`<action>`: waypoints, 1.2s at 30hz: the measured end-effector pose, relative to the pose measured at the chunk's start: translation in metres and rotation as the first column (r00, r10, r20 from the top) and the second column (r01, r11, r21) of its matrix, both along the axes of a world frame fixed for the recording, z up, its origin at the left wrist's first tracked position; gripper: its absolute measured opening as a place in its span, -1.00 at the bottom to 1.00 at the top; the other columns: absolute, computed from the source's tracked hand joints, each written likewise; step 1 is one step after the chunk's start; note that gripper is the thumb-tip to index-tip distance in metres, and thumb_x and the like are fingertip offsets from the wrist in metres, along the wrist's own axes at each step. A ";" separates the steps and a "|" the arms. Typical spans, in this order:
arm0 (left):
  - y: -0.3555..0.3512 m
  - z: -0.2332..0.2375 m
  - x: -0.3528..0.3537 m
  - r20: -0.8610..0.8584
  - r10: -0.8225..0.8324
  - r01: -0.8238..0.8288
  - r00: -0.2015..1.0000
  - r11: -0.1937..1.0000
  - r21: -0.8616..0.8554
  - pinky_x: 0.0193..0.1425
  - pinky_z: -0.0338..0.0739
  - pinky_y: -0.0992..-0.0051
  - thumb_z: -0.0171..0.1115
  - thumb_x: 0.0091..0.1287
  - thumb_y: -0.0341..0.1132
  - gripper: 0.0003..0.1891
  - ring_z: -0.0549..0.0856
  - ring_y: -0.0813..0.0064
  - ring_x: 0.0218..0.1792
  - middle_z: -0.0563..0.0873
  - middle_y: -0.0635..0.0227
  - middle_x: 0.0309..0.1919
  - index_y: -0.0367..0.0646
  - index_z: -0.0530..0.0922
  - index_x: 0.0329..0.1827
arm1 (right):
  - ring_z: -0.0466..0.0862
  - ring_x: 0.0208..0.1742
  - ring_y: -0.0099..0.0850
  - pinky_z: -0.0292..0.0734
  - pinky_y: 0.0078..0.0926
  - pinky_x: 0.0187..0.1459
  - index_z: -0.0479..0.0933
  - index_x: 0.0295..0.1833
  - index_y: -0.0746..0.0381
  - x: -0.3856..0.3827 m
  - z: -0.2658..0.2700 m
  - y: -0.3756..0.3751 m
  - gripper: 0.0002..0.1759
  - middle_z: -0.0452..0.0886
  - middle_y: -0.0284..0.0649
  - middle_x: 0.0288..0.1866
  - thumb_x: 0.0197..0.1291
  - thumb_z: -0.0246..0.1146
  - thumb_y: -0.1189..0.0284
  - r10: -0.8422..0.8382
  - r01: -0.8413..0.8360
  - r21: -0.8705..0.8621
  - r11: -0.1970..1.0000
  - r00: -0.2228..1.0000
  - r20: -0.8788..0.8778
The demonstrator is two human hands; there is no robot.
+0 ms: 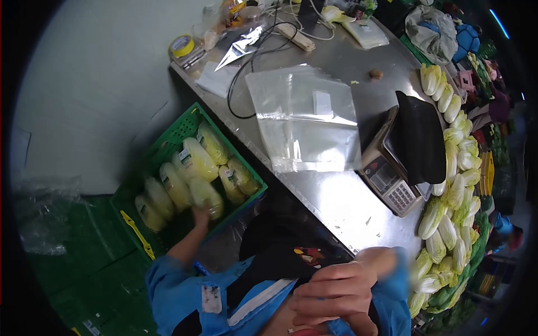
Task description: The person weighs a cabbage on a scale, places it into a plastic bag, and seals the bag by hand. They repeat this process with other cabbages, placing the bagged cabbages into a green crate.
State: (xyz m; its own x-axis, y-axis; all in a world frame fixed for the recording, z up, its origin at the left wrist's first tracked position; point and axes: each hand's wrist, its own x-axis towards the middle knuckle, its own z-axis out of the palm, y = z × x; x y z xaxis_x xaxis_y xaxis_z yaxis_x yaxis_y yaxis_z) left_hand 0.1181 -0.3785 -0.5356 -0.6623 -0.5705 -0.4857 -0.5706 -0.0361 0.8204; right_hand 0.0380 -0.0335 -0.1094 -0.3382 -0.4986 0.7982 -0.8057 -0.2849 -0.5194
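Observation:
My left hand reaches down into a green plastic crate on the left. Its fingers are closed on the near end of a bagged napa cabbage, slightly blurred. Around it lie several more bagged napa cabbages, some with labels. My right hand is close to the camera, in front of my chest. Its fingers are bent and held together; whatever they grip, if anything, is hidden, with a bit of red below them.
A metal table carries a stack of clear plastic bags, a weighing scale with a black cover, cables and yellow tape. Unwrapped napa cabbages line its right side. Other people are in the far right background.

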 end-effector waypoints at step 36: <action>0.496 0.279 -0.254 -0.282 -0.941 0.330 -0.189 0.210 -0.920 0.32 0.12 0.17 0.28 -0.06 -0.55 -0.24 0.20 0.08 0.31 0.21 0.09 0.28 -0.12 0.21 0.29 | 0.16 0.36 -0.06 0.08 -0.29 0.34 0.00 0.37 0.29 0.103 -0.181 0.381 0.03 0.10 0.04 0.37 -0.15 0.44 0.23 -0.986 0.746 0.666 0.013 -0.100 0.132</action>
State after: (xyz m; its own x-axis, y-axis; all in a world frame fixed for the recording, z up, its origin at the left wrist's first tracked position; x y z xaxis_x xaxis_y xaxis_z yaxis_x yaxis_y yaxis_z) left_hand -0.1358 0.1176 -0.2561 -0.5125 0.6325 0.5808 0.8547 0.3104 0.4162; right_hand 0.1410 0.3475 -0.2899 -0.8636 0.4589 0.2090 0.2106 0.7049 -0.6773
